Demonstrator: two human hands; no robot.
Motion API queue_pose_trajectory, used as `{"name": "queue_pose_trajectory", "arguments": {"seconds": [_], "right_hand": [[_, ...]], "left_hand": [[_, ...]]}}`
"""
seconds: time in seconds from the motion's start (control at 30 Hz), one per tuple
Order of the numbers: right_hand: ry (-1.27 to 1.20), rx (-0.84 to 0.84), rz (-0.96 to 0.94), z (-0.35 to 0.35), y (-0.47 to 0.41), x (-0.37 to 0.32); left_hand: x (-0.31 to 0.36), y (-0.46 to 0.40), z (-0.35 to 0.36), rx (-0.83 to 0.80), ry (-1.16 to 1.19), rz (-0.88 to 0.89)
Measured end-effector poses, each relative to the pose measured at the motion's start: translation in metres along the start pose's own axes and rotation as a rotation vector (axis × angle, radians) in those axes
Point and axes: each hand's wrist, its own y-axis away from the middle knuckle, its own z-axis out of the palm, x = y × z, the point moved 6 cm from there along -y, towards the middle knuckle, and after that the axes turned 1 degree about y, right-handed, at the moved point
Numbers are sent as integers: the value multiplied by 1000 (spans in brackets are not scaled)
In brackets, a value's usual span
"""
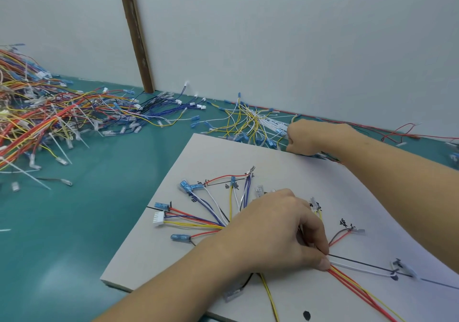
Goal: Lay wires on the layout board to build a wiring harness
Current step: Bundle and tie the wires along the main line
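The left hand [275, 232] lies palm down on the white layout board [154, 254], and its fingers [320, 259] pinch the bunch of wires [198, 222] that fans out across the board. The right hand [308, 135] reaches far over the board's back edge, knuckles up, fingers curled into the loose wires [250, 120] on the green desk [74, 222]. I cannot tell if it holds one.

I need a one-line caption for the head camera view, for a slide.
Left hand pins the wire bundle on the layout board while the right hand reaches into loose wires beyond it.
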Motion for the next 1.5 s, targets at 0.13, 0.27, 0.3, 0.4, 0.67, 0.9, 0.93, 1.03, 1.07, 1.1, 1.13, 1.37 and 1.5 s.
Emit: {"name": "queue_pose_trajectory", "arguments": {"seconds": [0.13, 0.27, 0.3, 0.4, 0.67, 0.9, 0.93, 1.03, 1.07, 1.1, 1.13, 1.37, 1.5], "right_hand": [[5, -16, 64, -4, 9, 17], [-200, 82, 53, -17, 15, 11], [-235, 87, 30, -16, 16, 6], [-245, 124, 2, -12, 16, -8], [-18, -20, -14, -9, 15, -3], [-113, 18, 32, -19, 22, 13], [-134, 19, 32, -21, 25, 16], [-188, 27, 25, -32, 35, 26], [-198, 44, 25, -37, 39, 29], [-195, 64, 29, -42, 42, 32], [-179, 85, 34, -47, 44, 34], [-704, 262, 50, -60, 111, 23], [-1381, 194, 58, -29, 168, 0]], "left_hand": [[0, 1, 0, 1, -5, 8], [1, 0, 1, 0, -10, 6], [1, -1, 1, -1, -9, 3], [0, 0, 1, -5, -1, -16], [-1, 0, 1, -8, 3, -15], [0, 0, 0, 1, 0, 14], [-1, 0, 0, 1, 1, 14], [-1, 1, 0, -1, 1, 13], [-1, 1, 0, 2, -1, 15], [-1, 0, 0, 6, -2, 15], [-1, 0, -1, 9, -3, 13], [-4, 0, 1, -11, 46, -11], [-5, -1, 2, -10, 86, -9]]}}
